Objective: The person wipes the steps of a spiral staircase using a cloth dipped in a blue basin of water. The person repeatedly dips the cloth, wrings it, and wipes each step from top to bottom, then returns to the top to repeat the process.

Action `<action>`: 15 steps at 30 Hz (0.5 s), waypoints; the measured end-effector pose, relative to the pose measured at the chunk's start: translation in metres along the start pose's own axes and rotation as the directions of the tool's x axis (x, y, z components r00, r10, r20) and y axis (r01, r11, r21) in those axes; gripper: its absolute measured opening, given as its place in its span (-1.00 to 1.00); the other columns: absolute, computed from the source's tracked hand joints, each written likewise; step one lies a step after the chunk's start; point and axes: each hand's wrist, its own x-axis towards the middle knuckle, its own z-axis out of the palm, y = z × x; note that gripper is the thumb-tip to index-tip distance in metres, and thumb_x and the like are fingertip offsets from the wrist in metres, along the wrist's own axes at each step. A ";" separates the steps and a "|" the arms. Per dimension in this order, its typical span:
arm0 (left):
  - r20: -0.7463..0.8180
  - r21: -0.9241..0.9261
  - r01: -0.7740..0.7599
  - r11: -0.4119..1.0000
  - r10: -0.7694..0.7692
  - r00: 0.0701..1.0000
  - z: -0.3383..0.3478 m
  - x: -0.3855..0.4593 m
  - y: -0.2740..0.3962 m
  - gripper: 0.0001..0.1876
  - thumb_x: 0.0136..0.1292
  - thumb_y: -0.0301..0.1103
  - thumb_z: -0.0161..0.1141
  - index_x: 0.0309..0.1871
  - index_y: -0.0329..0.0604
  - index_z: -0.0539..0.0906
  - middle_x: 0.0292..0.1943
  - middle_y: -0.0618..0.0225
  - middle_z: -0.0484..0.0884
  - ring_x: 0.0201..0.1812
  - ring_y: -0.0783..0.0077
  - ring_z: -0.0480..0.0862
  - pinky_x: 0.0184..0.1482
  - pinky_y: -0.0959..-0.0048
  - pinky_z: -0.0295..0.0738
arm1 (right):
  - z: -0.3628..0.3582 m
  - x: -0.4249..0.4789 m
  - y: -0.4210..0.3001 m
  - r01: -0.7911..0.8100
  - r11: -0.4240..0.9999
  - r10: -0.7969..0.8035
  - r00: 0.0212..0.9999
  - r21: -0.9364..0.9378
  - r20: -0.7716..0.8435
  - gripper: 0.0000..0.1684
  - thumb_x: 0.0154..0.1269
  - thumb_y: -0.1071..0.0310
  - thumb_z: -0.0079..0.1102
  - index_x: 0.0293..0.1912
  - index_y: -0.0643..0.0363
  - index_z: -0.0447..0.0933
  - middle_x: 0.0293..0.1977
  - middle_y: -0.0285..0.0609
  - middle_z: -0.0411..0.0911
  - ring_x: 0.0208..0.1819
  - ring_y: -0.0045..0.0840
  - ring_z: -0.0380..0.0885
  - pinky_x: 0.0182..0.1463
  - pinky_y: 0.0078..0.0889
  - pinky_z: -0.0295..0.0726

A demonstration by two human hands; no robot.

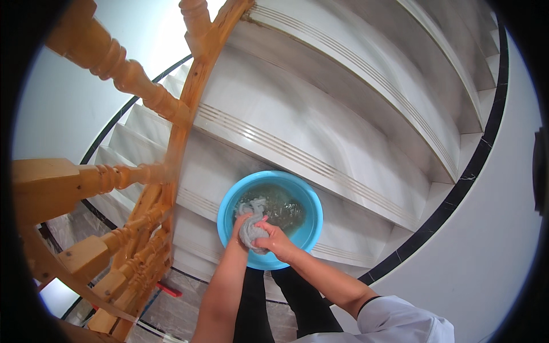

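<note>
A blue plastic basin (316, 214) with murky water (285, 208) stands on a stair tread in front of me. Both my hands are over its near side, closed on a bunched, wet grey cloth (253, 233). My left hand (241, 227) grips the cloth from its left side. My right hand (272, 240) holds it from the right, thumb and fingers pressed into the folds. The far end of the cloth hangs down at the water by the basin's left wall.
Pale stone stairs (274, 98) with grooved edges rise beyond the basin. A wooden banister (184, 111) with turned balusters runs along the left. A white wall with a black skirting (429, 218) curves on the right. A red object (169, 290) lies on the floor below.
</note>
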 end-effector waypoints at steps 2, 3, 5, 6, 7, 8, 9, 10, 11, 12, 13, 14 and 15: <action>0.070 -0.096 -0.196 0.976 0.203 0.977 -0.008 -0.003 -0.021 -0.63 0.29 -0.34 -0.03 0.15 -0.17 0.50 -0.10 0.14 0.59 -0.12 0.18 0.62 -0.05 0.23 0.56 | 0.003 -0.012 -0.024 0.069 0.974 -0.062 0.997 -0.214 0.039 -0.55 0.05 0.41 0.34 -0.02 0.24 0.50 -0.18 -0.26 0.55 -0.10 -0.65 0.49 -0.02 -0.53 0.47; -0.092 -0.215 -0.195 0.957 0.178 0.980 0.013 -0.017 -0.025 -0.62 0.22 -0.49 -0.03 0.12 -0.28 0.51 -0.15 0.16 0.61 -0.14 0.21 0.63 -0.07 0.29 0.57 | -0.010 -0.008 -0.018 0.143 0.973 -0.145 0.989 -0.180 0.001 -0.58 0.11 0.31 0.36 -0.04 0.24 0.51 -0.20 -0.25 0.55 -0.11 -0.67 0.47 -0.03 -0.54 0.47; -0.303 0.089 -0.256 0.963 0.271 0.914 0.073 -0.061 -0.027 -0.61 0.18 -0.54 -0.01 0.11 -0.35 0.50 -0.16 0.15 0.61 -0.17 0.26 0.63 -0.09 0.35 0.56 | -0.029 0.008 -0.019 0.190 0.968 -0.224 0.949 -0.166 -0.221 -0.57 0.16 0.31 0.31 0.02 0.21 0.48 -0.16 -0.24 0.54 -0.11 -0.65 0.47 -0.03 -0.53 0.47; -0.390 0.235 -0.261 0.936 0.337 0.857 0.094 -0.076 -0.029 -0.61 0.16 -0.57 -0.01 0.11 -0.38 0.50 -0.16 0.14 0.61 -0.18 0.28 0.63 -0.11 0.37 0.56 | -0.035 0.014 -0.020 0.210 0.963 -0.256 0.911 -0.169 -0.324 -0.56 0.19 0.31 0.28 0.06 0.19 0.47 -0.14 -0.23 0.53 -0.11 -0.63 0.47 -0.03 -0.53 0.47; -0.413 0.386 -0.175 0.906 0.340 0.845 0.101 -0.084 -0.033 -0.58 0.23 -0.52 0.02 0.18 -0.37 0.40 -0.06 0.10 0.58 -0.13 0.27 0.64 -0.09 0.37 0.56 | -0.040 0.019 -0.014 0.224 0.971 -0.237 0.894 -0.079 -0.381 -0.53 0.21 0.27 0.26 0.09 0.17 0.44 -0.11 -0.20 0.52 -0.09 -0.60 0.48 -0.02 -0.49 0.48; -0.397 0.363 -0.201 0.910 0.346 0.850 0.109 -0.089 -0.035 -0.60 0.18 -0.55 0.01 0.13 -0.40 0.44 -0.11 0.12 0.59 -0.16 0.31 0.63 -0.11 0.41 0.55 | -0.044 0.021 -0.007 0.240 0.971 -0.211 0.874 0.011 -0.437 -0.51 0.23 0.22 0.24 0.12 0.15 0.41 -0.07 -0.18 0.51 -0.08 -0.56 0.49 0.00 -0.45 0.49; -0.385 0.336 -0.224 0.915 0.351 0.854 0.118 -0.096 -0.039 -0.61 0.14 -0.58 -0.01 0.08 -0.42 0.48 -0.15 0.14 0.60 -0.19 0.34 0.63 -0.14 0.44 0.54 | -0.045 0.017 -0.003 0.254 0.962 -0.176 0.856 0.099 -0.486 -0.48 0.26 0.18 0.22 0.16 0.13 0.38 -0.04 -0.15 0.50 -0.07 -0.52 0.49 0.01 -0.41 0.50; -0.373 0.309 -0.246 0.919 0.355 0.857 0.122 -0.100 -0.042 -0.63 0.09 -0.62 -0.02 0.02 -0.44 0.52 -0.20 0.16 0.61 -0.23 0.37 0.63 -0.17 0.48 0.52 | -0.048 0.011 0.001 0.250 0.913 -0.110 0.912 0.322 -0.395 -0.45 0.26 0.14 0.21 0.18 0.12 0.36 -0.01 -0.13 0.48 -0.04 -0.48 0.49 0.04 -0.36 0.50; -0.278 0.336 -0.199 0.921 0.299 0.913 0.113 -0.102 -0.043 -0.64 0.05 -0.64 -0.03 -0.03 -0.43 0.54 -0.22 0.19 0.61 -0.23 0.39 0.62 -0.17 0.49 0.52 | -0.053 0.004 0.004 0.215 0.821 -0.066 0.956 0.529 -0.287 -0.42 0.26 0.10 0.20 0.19 0.11 0.34 0.02 -0.11 0.46 -0.02 -0.43 0.49 0.07 -0.30 0.50; -0.242 0.373 -0.207 0.904 0.311 0.919 0.114 -0.107 -0.047 -0.65 0.05 -0.64 -0.03 -0.06 -0.42 0.55 -0.22 0.21 0.61 -0.24 0.41 0.62 -0.18 0.49 0.51 | -0.056 -0.004 0.001 0.157 0.692 -0.049 0.984 0.704 -0.172 -0.40 0.27 0.05 0.19 0.21 0.10 0.32 0.06 -0.08 0.45 0.01 -0.39 0.49 0.09 -0.25 0.50; -0.205 0.410 -0.216 0.886 0.320 0.925 0.116 -0.112 -0.053 -0.67 0.04 -0.64 -0.03 -0.08 -0.41 0.56 -0.23 0.24 0.61 -0.26 0.42 0.61 -0.18 0.49 0.51 | -0.058 -0.014 -0.001 0.042 0.604 -0.066 0.998 0.796 -0.003 -0.38 0.26 -0.01 0.16 0.19 0.11 0.34 0.10 -0.06 0.44 0.07 -0.32 0.47 0.15 -0.10 0.46; -0.167 0.446 -0.225 0.866 0.327 0.930 0.118 -0.118 -0.058 -0.68 0.03 -0.65 -0.03 -0.11 -0.40 0.57 -0.24 0.26 0.61 -0.27 0.43 0.61 -0.18 0.49 0.51 | -0.058 -0.022 -0.002 0.034 0.594 -0.091 0.996 0.804 0.026 -0.41 0.28 0.02 0.15 0.18 0.13 0.34 0.10 -0.06 0.43 0.08 -0.32 0.46 0.16 -0.13 0.46; -0.163 0.588 -0.259 0.766 0.426 0.890 0.120 -0.124 -0.064 -0.74 0.07 -0.62 -0.03 -0.17 -0.33 0.59 -0.20 0.27 0.57 -0.17 0.36 0.58 -0.08 0.46 0.46 | -0.058 -0.029 -0.003 0.026 0.582 -0.119 0.991 0.813 0.053 -0.44 0.29 0.05 0.14 0.17 0.15 0.35 0.10 -0.05 0.43 0.09 -0.32 0.45 0.17 -0.16 0.45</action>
